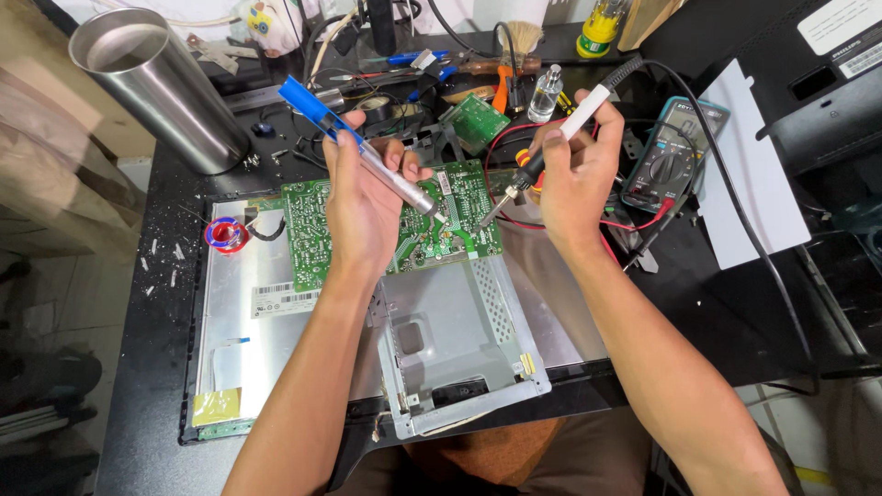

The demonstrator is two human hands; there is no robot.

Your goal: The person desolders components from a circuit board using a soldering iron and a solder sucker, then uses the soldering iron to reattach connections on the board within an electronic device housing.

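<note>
L hand (367,197) fingers gripping blue-capped silver desoldering pump (367,152); R hand (577,165) gripping soldering iron (542,161), both tips hovering over green circuit board (308,230).

Desoldering pump (367,152) (left); soldering iron (551,152) right.
</note>
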